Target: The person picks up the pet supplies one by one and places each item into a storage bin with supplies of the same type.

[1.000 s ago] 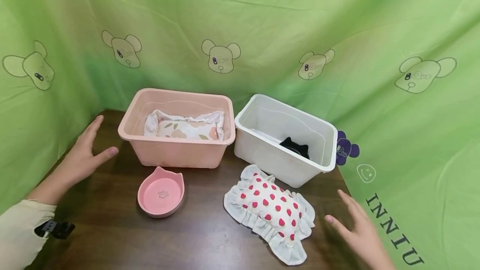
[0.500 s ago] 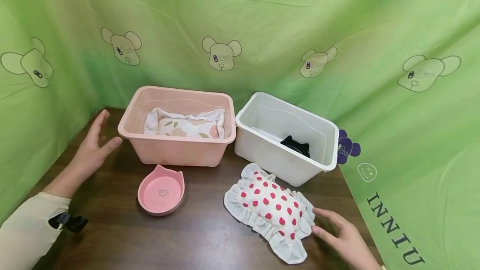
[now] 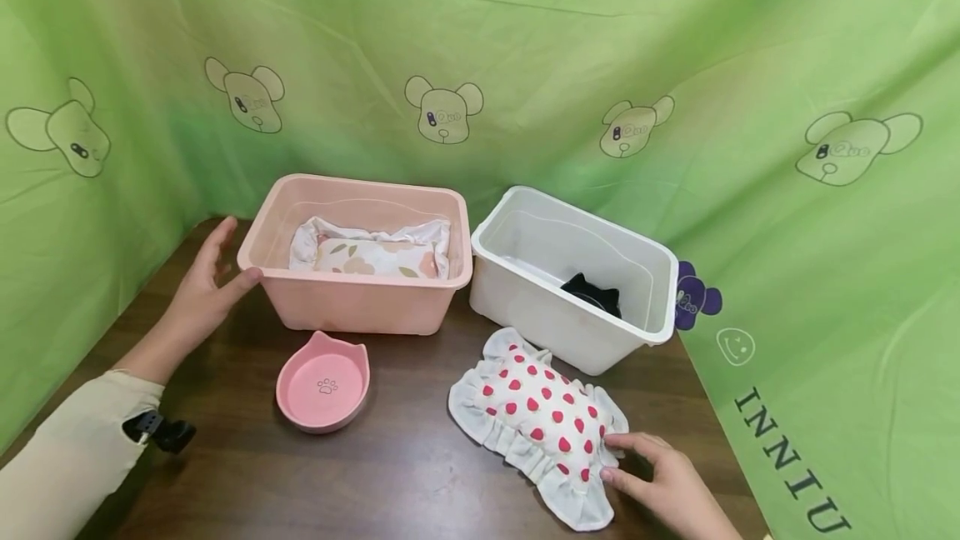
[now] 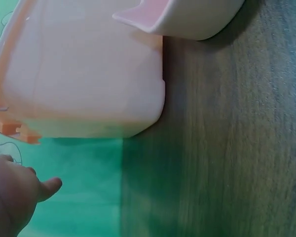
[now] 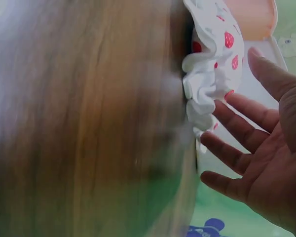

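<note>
Left hand [image 3: 197, 298] and right hand [image 3: 670, 486] keep a spread grip; near the desk's [image 3: 405, 486] right edge, pinching only ruffle [image 3: 573, 508] could drop the strawberry-print pillow [image 3: 536, 407].

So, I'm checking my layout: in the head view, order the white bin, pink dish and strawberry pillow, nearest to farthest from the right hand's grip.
1. Strawberry pillow: front right, by the right hand's grip.
2. White bin: on the right, behind it.
3. Pink dish: on the left, in front of the pink bin.
</note>
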Demonstrator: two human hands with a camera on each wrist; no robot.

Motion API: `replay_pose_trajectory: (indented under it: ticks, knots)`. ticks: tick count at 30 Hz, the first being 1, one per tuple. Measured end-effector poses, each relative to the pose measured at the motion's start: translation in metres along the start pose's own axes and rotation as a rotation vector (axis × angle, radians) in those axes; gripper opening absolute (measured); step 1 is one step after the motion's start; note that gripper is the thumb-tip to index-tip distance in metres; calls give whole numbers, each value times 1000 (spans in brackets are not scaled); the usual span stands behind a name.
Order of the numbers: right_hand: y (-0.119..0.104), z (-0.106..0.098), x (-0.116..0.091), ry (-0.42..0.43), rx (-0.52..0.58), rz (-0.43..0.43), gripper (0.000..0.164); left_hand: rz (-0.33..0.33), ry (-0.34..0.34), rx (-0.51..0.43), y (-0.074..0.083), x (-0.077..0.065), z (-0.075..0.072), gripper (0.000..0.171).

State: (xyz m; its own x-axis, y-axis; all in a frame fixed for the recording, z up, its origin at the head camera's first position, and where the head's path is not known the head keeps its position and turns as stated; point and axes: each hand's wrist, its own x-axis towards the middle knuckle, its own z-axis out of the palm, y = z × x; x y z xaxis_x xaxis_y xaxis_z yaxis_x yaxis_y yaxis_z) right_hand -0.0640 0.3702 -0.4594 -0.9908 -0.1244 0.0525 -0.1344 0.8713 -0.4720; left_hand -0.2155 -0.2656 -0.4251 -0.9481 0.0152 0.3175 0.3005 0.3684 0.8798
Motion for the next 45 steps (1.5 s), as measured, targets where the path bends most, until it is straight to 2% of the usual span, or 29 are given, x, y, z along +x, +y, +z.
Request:
replay_pose_trajectory:
  ticks: [6,9,12,16,25,32,35,38,42,45]
  knots:
    - [-8,8,5,-101,-17,59,60,0,34,-9,-2,4,4,81]
    - [-11,12,8,-109,-24,65,72,5,33,2,-3,5,9,80]
    - [-15,17,10,-93,-36,69,78,8,31,9,-3,5,13,78]
    - [-19,23,13,-54,-50,66,73,14,25,-24,-3,5,17,76]
    - [-21,29,21,67,-100,16,51,8,51,-199,-6,1,28,74]
    - [-23,26,27,71,-57,94,29,18,70,-354,-3,1,34,71]
    - [-23,27,28,89,-44,103,22,14,79,-377,-2,0,36,70]
    - [-24,29,29,147,-13,88,18,3,93,-396,-2,-1,37,71]
    - [-26,28,30,252,58,41,20,5,111,-421,-2,-1,39,71]
    - [-30,27,30,295,106,14,21,11,130,-423,-1,-1,40,69]
